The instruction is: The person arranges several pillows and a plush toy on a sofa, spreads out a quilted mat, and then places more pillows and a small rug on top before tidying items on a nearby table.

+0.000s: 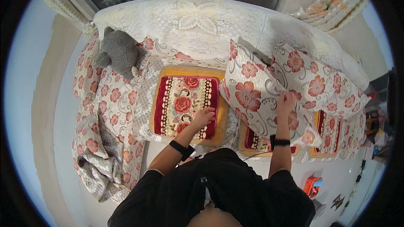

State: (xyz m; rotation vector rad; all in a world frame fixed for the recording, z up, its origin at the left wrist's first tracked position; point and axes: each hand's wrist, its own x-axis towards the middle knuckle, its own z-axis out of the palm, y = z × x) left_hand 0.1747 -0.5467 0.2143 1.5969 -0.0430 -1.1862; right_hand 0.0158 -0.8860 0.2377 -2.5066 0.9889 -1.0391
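Observation:
My right hand is closed on a cushion, white with pink-red flowers and grey swirls. The cushion stands tilted on the sofa seat, partly over a second seat mat. My left hand is over the right side of a rose-patterned seat mat with dark red edges, its fingers loosely bent and holding nothing. Whether it touches the mat I cannot tell. That mat lies flat on a yellow-brown pad. Another floral cushion leans against the backrest to the right.
A white lace cover drapes the sofa back. A grey plush toy sits in the left corner. A crumpled cloth lies on the left seat section. An orange basket stands on the floor at the lower right. Curtains hang behind.

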